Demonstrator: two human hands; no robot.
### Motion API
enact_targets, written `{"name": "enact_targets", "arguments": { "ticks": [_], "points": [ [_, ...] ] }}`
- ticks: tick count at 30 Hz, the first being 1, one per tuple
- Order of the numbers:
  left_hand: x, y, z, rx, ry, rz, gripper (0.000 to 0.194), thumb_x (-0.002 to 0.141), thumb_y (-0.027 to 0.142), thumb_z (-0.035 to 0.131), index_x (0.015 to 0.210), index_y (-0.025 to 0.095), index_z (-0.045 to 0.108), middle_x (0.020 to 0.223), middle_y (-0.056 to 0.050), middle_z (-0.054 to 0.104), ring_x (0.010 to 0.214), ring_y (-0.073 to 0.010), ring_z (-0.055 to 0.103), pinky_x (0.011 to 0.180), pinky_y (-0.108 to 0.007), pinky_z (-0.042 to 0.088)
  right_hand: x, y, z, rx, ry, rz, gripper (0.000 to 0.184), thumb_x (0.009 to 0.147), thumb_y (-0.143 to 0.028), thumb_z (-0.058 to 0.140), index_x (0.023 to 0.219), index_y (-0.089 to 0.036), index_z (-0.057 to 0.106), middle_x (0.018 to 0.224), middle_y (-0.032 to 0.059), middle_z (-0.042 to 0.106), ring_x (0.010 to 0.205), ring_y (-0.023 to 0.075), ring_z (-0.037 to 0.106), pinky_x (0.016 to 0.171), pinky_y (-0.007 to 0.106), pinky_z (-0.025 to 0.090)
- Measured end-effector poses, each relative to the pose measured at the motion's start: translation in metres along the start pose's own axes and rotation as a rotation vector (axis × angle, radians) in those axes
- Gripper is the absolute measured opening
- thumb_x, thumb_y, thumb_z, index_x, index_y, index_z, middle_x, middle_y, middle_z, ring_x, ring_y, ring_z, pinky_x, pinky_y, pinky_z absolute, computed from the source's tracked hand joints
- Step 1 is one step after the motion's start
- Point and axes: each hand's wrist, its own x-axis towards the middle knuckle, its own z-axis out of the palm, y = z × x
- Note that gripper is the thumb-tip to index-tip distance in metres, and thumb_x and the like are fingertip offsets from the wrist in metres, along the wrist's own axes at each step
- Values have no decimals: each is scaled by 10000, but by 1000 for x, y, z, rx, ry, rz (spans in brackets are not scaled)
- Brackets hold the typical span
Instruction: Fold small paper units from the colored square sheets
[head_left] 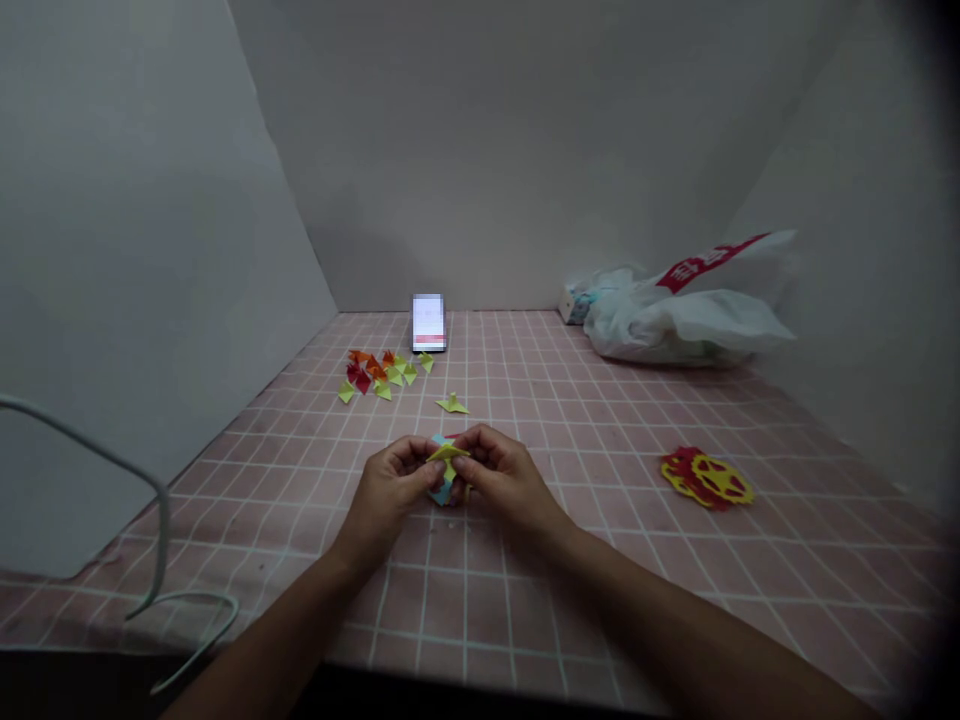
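Observation:
Between my two hands, near the middle of the table, is a small yellow origami paper piece point(448, 453). My left hand point(396, 480) pinches its left side between thumb and fingers. On the opposite side my right hand point(501, 472) grips it the same way. Blue paper point(441, 492) and a bit of red show just behind and below, partly hidden by my fingers. A single yellow folded paper crane point(453, 404) lies a little beyond my hands. Farther left sits a cluster of folded cranes point(375, 372) in red, orange and yellow.
A phone point(429, 322) with a lit screen stands at the back. White plastic bag point(675, 315) and a small box point(576, 304) lie back right. Red and yellow cut-out shapes point(706, 478) rest at right. A pale cable point(161, 520) curves along the left edge.

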Motion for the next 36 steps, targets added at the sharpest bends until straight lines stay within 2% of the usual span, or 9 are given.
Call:
{"name": "enact_targets", "arguments": {
  "ticks": [6,12,17,23,29,36],
  "points": [
    [0,-2,-1,6,53,58,200,712,263,760,865,158,684,773,-4,678,677,-127,615,638,-238,498,-1,-9,-3,-78,54,-132,144,825,-308,666,908,-210,602,822,-4,606,727,123,596,660,253,492],
    [-3,3,-1,42,22,86,172,720,228,730,873,161,693,812,-18,699,737,-150,640,693,-256,511,-2,-7,-4,-134,61,-116,133,850,-324,639,815,-197,621,758,-5,597,681,126,582,651,269,495],
    [-6,5,-3,85,-26,97,182,817,285,669,937,153,708,846,-42,711,760,-164,645,708,-263,510,-2,-4,-4,-85,37,-58,168,851,-351,640,832,-185,625,731,-1,606,623,124,592,615,276,507],
    [-6,5,-1,62,-39,80,190,821,303,677,934,155,715,836,-37,717,760,-168,657,712,-264,518,-2,-5,-4,-80,57,-54,190,844,-365,648,801,-182,623,734,-2,603,634,122,591,612,265,510],
    [-6,5,-1,62,-30,57,185,801,321,695,883,158,730,795,-38,720,706,-165,660,679,-275,534,-4,-7,-4,-91,50,-28,199,842,-378,648,807,-183,621,743,4,607,635,127,593,619,278,514],
    [-5,3,-2,8,29,1,148,799,297,708,824,152,720,738,-17,699,667,-138,643,664,-251,528,-3,-9,-2,-147,28,-77,122,846,-322,630,863,-202,611,780,3,603,684,132,579,625,272,495]
  ]
}}
